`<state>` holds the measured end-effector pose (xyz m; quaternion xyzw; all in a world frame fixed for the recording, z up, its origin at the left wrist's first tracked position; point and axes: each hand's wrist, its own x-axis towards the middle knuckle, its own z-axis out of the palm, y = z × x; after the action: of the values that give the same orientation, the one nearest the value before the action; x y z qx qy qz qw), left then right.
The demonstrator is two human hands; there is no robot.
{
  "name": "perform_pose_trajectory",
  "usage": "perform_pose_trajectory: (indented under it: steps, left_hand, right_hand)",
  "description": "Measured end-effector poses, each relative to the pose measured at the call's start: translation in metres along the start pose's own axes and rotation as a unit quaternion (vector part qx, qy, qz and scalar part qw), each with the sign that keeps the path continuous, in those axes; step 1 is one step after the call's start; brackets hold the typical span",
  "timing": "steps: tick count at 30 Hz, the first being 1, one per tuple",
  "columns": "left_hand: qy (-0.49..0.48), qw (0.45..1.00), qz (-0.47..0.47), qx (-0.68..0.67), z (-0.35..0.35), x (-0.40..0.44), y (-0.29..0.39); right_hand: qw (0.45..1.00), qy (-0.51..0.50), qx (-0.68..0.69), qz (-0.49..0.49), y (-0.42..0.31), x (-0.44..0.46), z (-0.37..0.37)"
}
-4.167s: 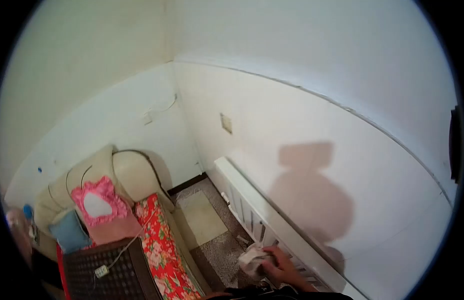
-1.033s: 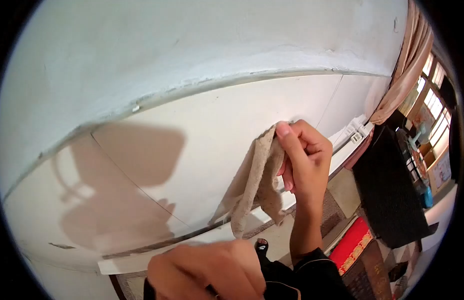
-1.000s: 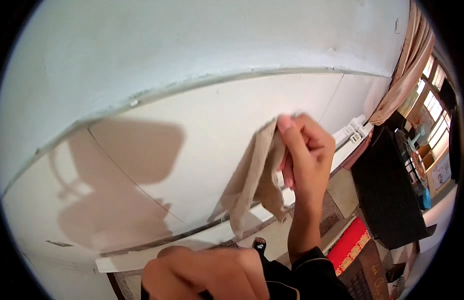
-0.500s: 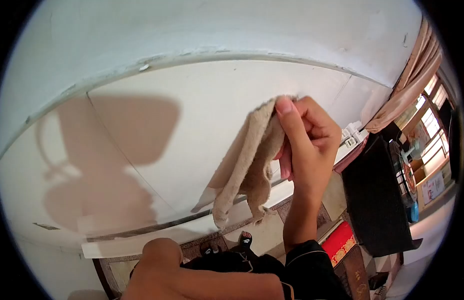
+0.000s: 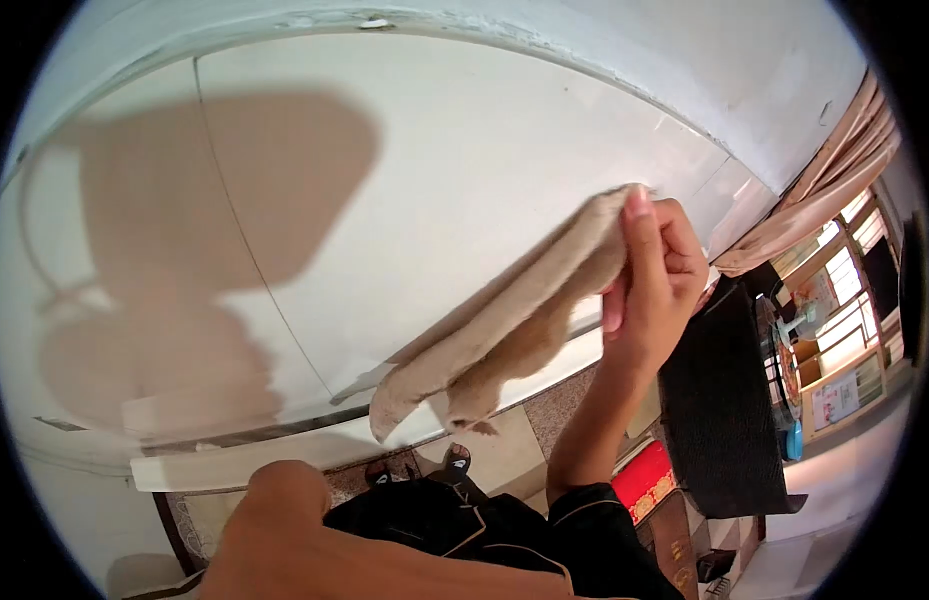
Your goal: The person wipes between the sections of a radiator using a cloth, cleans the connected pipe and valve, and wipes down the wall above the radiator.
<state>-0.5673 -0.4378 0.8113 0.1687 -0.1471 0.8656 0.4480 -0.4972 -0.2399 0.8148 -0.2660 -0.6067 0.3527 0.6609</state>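
My right hand [image 5: 652, 265] is closed, pinching the top corner of a beige cloth [image 5: 504, 345] between thumb and fingers. The cloth hangs in long folds down and to the left, close in front of the white tiled wall [image 5: 424, 180]. My left arm [image 5: 374, 560] crosses the bottom of the view, bent at a rounded joint. Its hand does not show.
A ledge [image 5: 234, 455] runs along the wall's foot. To the right stand a dark-covered table [image 5: 709, 400], a red patterned item [image 5: 644, 483] and a pinkish curtain [image 5: 814, 200]. My sandalled feet [image 5: 456, 460] are below. A shadow [image 5: 224, 190] falls on the wall.
My right hand has moved right with the cloth, which now slants and stretches further left. The view has shifted, so the wall's upper edge sits higher in the frame.
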Motion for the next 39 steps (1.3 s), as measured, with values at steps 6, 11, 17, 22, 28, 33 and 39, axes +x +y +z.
perform_pose_trajectory:
  steps: [6, 11, 17, 22, 28, 33, 39]
  left_hand:
    - [-0.306, 0.914, -0.212, 0.158, -0.017, 0.074, 0.064]
    - [-0.375, 0.852, -0.201, 0.304, 0.003, 0.067, 0.064]
    - [-0.157, 0.651, -0.021, 0.742, 0.030, 0.037, 0.060]
    - [-0.409, 0.821, -0.124, 0.380, 0.008, 0.082, 0.101]
    - [-0.424, 0.831, -0.033, 0.358, -0.009, 0.077, 0.113]
    - [-0.476, 0.797, -0.022, 0.372, -0.012, 0.089, 0.116]
    - [-0.379, 0.844, -0.004, 0.380, -0.020, 0.075, 0.078]
  right_hand:
    - [0.999, 0.041, 0.012, -0.025, -0.008, 0.022, -0.013]
    - [0.999, 0.013, 0.029, -0.011, -0.021, 0.039, -0.016]
    - [0.999, -0.016, -0.017, -0.023, -0.034, 0.025, 0.011]
    - [0.999, 0.015, 0.027, -0.027, -0.017, 0.036, -0.016]
    - [0.998, -0.055, 0.005, -0.004, -0.049, 0.017, 0.026]
    - [0.998, 0.015, 0.043, -0.039, -0.020, 0.040, -0.009]
    - [0.999, -0.023, 0.001, -0.030, -0.034, 0.024, 0.011]
